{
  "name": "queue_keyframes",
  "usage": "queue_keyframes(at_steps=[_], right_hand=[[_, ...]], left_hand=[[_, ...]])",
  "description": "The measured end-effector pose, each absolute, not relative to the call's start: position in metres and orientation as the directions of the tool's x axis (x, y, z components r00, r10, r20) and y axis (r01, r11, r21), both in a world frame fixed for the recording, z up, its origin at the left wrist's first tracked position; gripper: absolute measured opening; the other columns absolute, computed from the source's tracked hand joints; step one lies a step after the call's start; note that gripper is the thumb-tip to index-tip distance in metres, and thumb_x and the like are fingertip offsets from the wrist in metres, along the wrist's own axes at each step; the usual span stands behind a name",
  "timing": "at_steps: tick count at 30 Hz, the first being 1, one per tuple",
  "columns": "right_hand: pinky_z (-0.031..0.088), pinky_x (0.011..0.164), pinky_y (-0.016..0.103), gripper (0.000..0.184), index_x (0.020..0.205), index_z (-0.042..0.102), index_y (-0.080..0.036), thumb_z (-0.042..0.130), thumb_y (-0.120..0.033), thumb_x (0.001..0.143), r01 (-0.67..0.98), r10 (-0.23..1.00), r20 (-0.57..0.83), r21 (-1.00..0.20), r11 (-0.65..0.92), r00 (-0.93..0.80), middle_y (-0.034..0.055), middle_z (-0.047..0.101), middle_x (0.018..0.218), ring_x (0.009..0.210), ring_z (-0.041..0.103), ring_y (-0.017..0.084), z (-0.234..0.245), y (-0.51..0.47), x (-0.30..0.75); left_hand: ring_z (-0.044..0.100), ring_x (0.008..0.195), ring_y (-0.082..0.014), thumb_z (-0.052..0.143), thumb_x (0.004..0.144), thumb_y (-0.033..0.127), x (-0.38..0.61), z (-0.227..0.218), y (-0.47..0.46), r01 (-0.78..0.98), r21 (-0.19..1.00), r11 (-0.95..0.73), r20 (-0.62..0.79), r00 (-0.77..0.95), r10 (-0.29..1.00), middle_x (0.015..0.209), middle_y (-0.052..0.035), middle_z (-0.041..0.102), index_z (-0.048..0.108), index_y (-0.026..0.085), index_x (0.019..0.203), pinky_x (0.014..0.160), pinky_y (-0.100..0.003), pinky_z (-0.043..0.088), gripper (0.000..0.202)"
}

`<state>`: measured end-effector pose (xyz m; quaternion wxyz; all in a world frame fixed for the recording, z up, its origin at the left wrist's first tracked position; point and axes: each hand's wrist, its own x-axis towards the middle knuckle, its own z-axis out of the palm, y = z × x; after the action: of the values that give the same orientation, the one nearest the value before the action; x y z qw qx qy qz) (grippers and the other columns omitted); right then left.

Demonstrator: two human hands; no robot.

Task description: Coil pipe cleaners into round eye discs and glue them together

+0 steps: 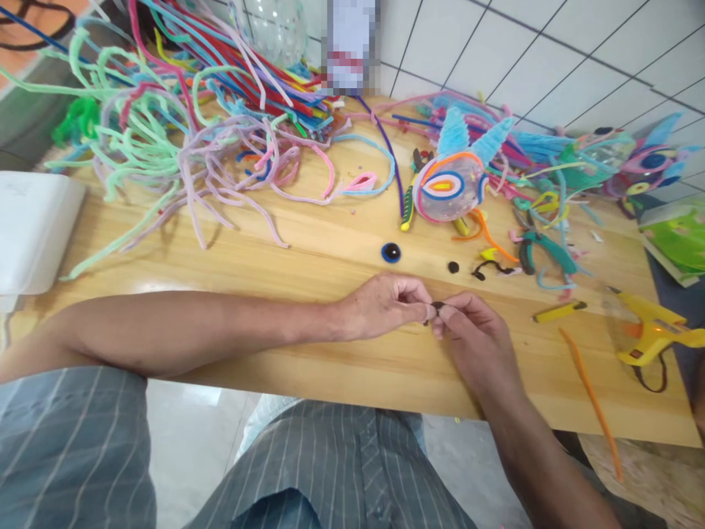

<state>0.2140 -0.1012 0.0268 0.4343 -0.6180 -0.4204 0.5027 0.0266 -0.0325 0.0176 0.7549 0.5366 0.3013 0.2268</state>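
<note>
Over the front part of the wooden table, my left hand [380, 305] and my right hand [480, 338] meet fingertip to fingertip. Both pinch a short black pipe cleaner [438, 306], mostly covered by the fingers. Just beyond them lies a round black disc with a blue rim [391, 253]. A small black coil [453, 267] and a curled black pipe cleaner piece [487, 270] rest to its right. Farther back sits a clear round plastic body [454, 200] with light-blue fuzzy ears and a coiled orange, white and blue eye.
Heaped pipe cleaners [143, 147] cover the back left. At right are teal-handled pliers [551, 250], a yellow cutter [559, 312], a yellow glue gun [653, 323] and an orange pipe cleaner [592, 400] hanging over the front edge. A white box [36, 231] stands at left; tiled wall [529, 51] behind.
</note>
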Motion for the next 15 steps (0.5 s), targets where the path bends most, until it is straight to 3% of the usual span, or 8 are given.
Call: queue_keyframes(at_steps=[4, 9, 15], right_hand=[[0.045, 0.065, 0.030, 0.014, 0.085, 0.073, -0.023, 0.072, -0.037, 0.086, 0.252, 0.940, -0.341, -0.910, -0.329, -0.005, 0.0005, 0.069, 0.071, 0.066, 0.060, 0.016, 0.044, -0.091, 0.234], [0.040, 0.059, 0.028, 0.012, 0.079, 0.071, -0.022, 0.068, -0.034, 0.081, 0.541, 0.923, -0.363, -0.805, -0.243, -0.127, -0.0010, 0.063, 0.067, 0.063, 0.053, 0.015, 0.066, -0.076, 0.239], [0.033, 0.051, 0.026, 0.007, 0.072, 0.062, -0.023, 0.060, -0.028, 0.077, 0.664, 0.938, -0.304, -0.738, -0.121, -0.168, -0.0041, 0.055, 0.060, 0.054, 0.045, 0.012, 0.063, -0.078, 0.226]], left_hand=[[0.055, 0.067, -0.0071, 0.065, 0.090, 0.018, 0.028, 0.013, -0.032, 0.018, 0.957, 0.289, -0.207, 0.739, 0.641, 0.075, 0.0031, 0.064, 0.066, 0.014, 0.082, 0.065, -0.021, 0.042, 0.010], [0.049, 0.062, -0.0067, 0.064, 0.089, 0.016, 0.028, 0.015, -0.034, 0.073, 0.967, 0.243, -0.216, 0.741, 0.635, 0.070, 0.0046, 0.060, 0.064, 0.014, 0.081, 0.058, -0.020, 0.037, 0.009], [0.046, 0.062, -0.0061, 0.063, 0.087, 0.011, 0.027, 0.021, -0.036, 0.096, 0.983, 0.155, -0.175, 0.731, 0.659, 0.066, 0.0061, 0.056, 0.062, 0.014, 0.076, 0.060, -0.020, 0.036, 0.012]])
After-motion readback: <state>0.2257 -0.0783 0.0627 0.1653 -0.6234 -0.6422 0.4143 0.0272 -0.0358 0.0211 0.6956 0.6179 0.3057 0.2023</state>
